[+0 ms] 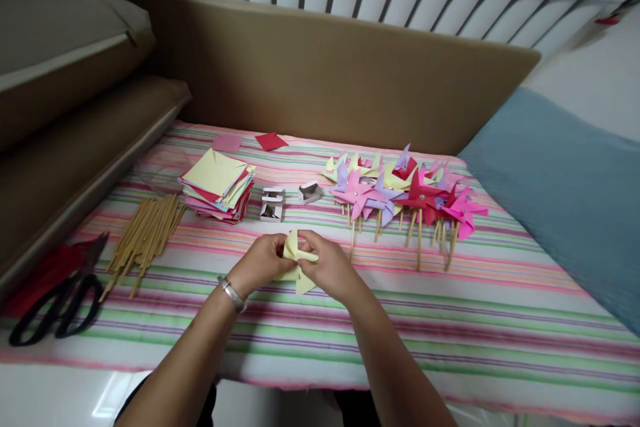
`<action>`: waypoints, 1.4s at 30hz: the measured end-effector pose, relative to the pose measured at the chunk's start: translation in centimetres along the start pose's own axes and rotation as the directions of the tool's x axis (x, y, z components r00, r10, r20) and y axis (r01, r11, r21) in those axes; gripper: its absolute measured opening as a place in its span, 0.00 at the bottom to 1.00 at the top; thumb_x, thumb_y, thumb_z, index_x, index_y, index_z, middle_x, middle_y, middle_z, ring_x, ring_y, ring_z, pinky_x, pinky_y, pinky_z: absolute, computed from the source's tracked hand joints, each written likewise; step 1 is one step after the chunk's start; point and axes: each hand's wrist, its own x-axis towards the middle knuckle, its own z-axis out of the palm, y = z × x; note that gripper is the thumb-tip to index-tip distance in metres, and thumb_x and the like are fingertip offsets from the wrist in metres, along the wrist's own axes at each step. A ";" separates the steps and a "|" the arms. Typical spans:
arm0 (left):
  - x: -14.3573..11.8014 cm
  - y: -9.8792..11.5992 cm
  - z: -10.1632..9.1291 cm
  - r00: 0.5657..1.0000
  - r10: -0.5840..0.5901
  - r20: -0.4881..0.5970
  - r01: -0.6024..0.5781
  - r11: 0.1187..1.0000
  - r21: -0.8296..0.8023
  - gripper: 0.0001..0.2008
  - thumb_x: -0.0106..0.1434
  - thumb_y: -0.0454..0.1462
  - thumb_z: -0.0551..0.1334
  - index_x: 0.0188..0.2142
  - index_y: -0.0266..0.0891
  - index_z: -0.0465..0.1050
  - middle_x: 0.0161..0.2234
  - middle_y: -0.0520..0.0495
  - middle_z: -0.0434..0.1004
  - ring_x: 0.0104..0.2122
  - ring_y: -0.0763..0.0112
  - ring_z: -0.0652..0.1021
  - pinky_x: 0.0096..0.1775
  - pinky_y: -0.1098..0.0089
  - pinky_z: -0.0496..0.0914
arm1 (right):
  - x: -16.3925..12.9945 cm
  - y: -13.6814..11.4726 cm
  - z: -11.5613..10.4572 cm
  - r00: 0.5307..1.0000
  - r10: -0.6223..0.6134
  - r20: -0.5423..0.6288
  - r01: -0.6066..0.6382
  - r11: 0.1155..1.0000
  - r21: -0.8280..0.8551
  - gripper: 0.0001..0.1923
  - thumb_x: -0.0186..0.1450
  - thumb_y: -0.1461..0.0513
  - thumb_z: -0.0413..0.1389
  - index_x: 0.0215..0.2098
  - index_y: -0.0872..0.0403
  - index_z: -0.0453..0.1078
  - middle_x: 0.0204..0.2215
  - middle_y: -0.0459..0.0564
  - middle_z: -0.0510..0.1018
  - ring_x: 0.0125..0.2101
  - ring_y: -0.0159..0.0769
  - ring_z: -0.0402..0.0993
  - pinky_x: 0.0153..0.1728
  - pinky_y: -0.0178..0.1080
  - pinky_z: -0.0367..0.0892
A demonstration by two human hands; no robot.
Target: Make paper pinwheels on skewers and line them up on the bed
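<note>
A pale yellow paper pinwheel (291,247), its blades curled toward the middle, is held above the striped cloth. Fingers of my left hand (264,259) pinch its left side, and my right hand (327,263) grips the right side close to the centre. One flat yellow corner hangs below the hands. Just beyond them stand a small open white box (271,208) with dark little pieces inside and a second small box (309,192). To the left is a stack of coloured paper squares (215,177), a yellow one on top.
Finished pinwheels (355,193) on sticks lie bunched at the right. Wooden sticks (145,233) and black-handled scissors (63,307) lie at the left, near brown cushions (75,107). A pink square (227,143) and a red square (271,141) rest at the back, before a brown panel (320,73).
</note>
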 end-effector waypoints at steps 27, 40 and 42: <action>0.1 1.3 1.8 0.950 -0.248 -0.192 0.042 0.708 -0.705 0.12 0.43 0.34 0.70 0.29 0.31 0.78 0.24 0.46 0.79 0.23 0.73 0.76 0.28 0.75 0.68 | 1.4 1.1 2.4 0.943 0.250 -0.221 -0.022 0.708 0.706 0.28 0.52 0.61 0.60 0.51 0.51 0.60 0.30 0.44 0.75 0.29 0.35 0.73 0.31 0.37 0.68; 0.1 1.5 -3.0 0.917 -0.274 -0.291 -0.020 0.696 -0.718 0.10 0.44 0.32 0.68 0.30 0.32 0.77 0.25 0.47 0.80 0.24 0.71 0.77 0.30 0.73 0.70 | -0.5 0.5 2.1 0.849 -0.462 -0.255 0.402 0.879 -0.256 0.17 0.59 0.69 0.50 0.44 0.49 0.70 0.62 0.51 0.54 0.61 0.46 0.50 0.57 0.53 0.54; 0.0 1.6 -2.9 0.918 -0.274 -0.287 -0.018 0.695 -0.719 0.10 0.44 0.32 0.68 0.30 0.32 0.77 0.24 0.47 0.80 0.24 0.71 0.77 0.29 0.73 0.70 | -0.5 0.7 2.4 0.849 -0.473 -0.237 0.398 0.866 -0.303 0.18 0.58 0.70 0.50 0.45 0.50 0.69 0.64 0.51 0.49 0.63 0.46 0.45 0.57 0.54 0.52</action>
